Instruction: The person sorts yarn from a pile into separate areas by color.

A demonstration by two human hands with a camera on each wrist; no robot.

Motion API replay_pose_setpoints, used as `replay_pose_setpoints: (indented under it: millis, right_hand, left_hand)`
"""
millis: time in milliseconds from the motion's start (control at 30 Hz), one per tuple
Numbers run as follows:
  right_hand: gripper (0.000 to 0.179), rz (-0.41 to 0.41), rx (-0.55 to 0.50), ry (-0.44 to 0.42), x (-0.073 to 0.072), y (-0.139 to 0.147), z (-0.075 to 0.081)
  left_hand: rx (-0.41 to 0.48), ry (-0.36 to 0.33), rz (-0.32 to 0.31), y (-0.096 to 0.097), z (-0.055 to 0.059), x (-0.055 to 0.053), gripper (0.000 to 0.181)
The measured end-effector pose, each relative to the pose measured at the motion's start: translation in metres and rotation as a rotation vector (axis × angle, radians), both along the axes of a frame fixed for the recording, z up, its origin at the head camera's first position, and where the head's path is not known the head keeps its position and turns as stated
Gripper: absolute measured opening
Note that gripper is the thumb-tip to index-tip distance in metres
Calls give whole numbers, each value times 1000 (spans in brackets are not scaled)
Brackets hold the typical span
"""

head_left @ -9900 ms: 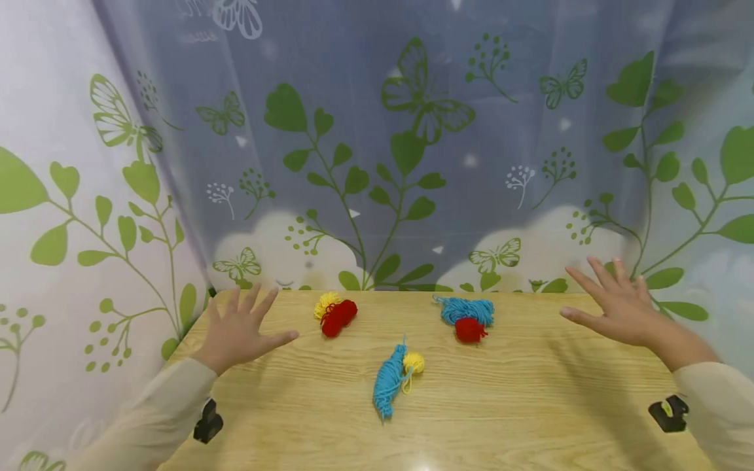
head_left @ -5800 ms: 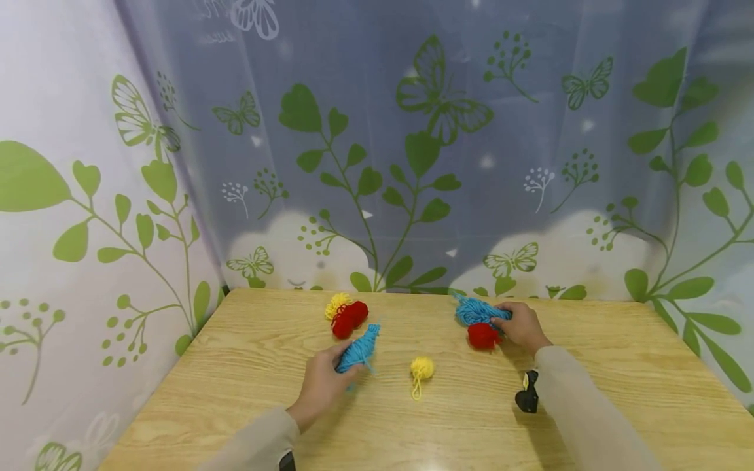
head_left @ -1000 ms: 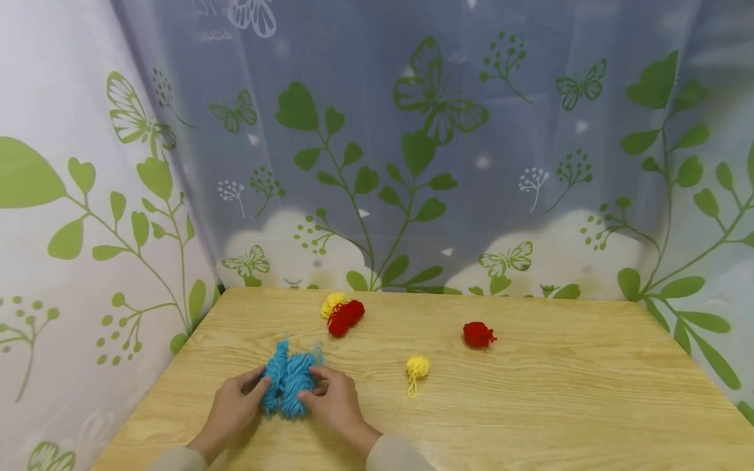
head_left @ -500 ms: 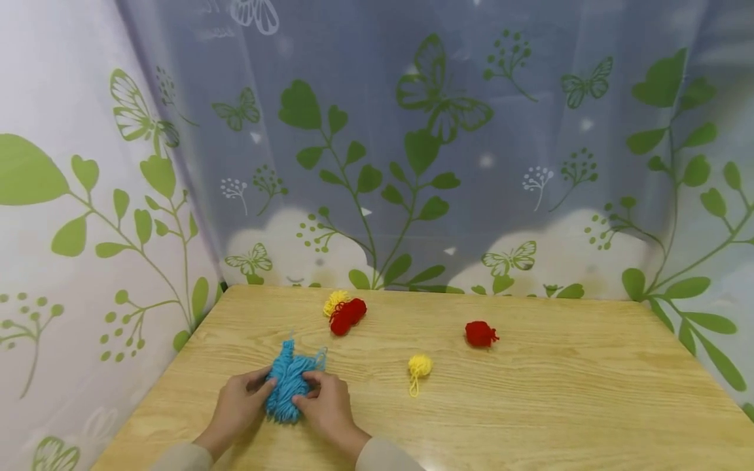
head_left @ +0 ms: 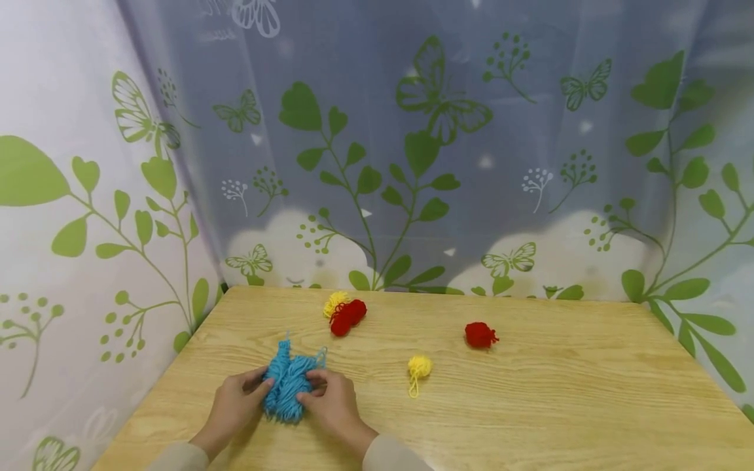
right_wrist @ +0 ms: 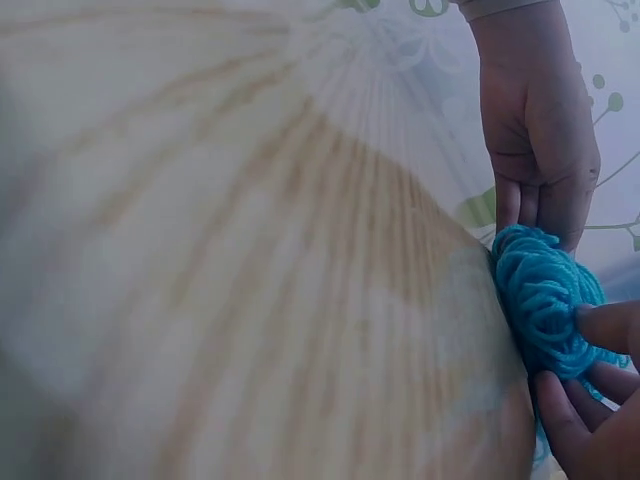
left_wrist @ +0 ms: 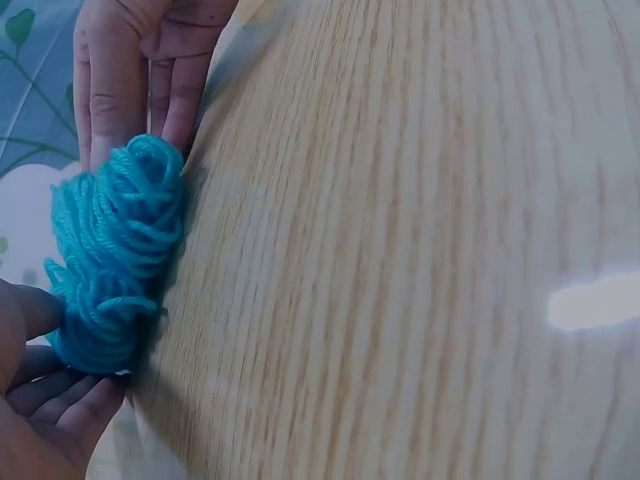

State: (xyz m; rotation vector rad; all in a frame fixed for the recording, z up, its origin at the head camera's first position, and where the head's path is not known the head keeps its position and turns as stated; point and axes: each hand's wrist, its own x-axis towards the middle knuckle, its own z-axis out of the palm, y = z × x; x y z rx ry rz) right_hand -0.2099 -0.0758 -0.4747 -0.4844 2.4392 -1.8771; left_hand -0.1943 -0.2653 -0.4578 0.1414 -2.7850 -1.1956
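Two skeins of blue yarn lie side by side and touching at the left front of the table in the head view. My left hand (head_left: 232,402) holds the slimmer left blue skein (head_left: 275,378) between thumb and fingers. From the other side, my right hand (head_left: 337,402) grips the thicker right blue skein (head_left: 292,396), which has a loose loop at its far end. In the left wrist view, the blue yarn (left_wrist: 120,230) sits between both hands, its ends showing coiled strands. The blue yarn (right_wrist: 545,300) also shows at the right edge of the right wrist view.
Behind the hands, a red skein (head_left: 347,317) lies against a yellow yarn bundle (head_left: 336,303). A small yellow ball (head_left: 419,366) with a trailing loop is right of the hands, and a red ball (head_left: 480,335) farther right. A printed curtain (head_left: 377,163) hangs behind the wooden table (head_left: 559,405).
Both hands were spread and empty at first. The left hand took the middle blue skein leftward; the right hand brought the back-right one beside it. The narrow gap between the skeins has since closed.
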Motion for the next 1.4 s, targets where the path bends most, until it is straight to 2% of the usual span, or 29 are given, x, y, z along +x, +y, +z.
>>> replay_pose_setpoints:
  millis: [133,400,500,667,867,1033,1233,1400]
  right_hand:
    - [31,17,19,8,-1,5,3]
    - [42,92,35,-78,-2,28,20]
    - [43,101,61,-57,-6,38,26]
    - [43,70,136,26,-15,55,36]
    - [41,6,185,98,-29,83,47]
    - [40,-91,219,138,-43,115,54]
    - [41,-231,265,126,-60,157,54]
    - [44,-316,382,189,-73,189,49]
  left_hand:
    - [1,5,5,0,0,0,42]
    - [-6,7,6,-2,-2,0,43]
    - [-7,7,7,-2,-3,0,42]
    - [-2,6,10,-3,-3,0,43]
    - [6,2,11,-2,-2,0,43]
    - [10,3,7,-1,-4,-1,42]
    - [9,-7,1,-2,-4,-2,44]
    - [-1,-3,-9,-2,-5,-2,44]
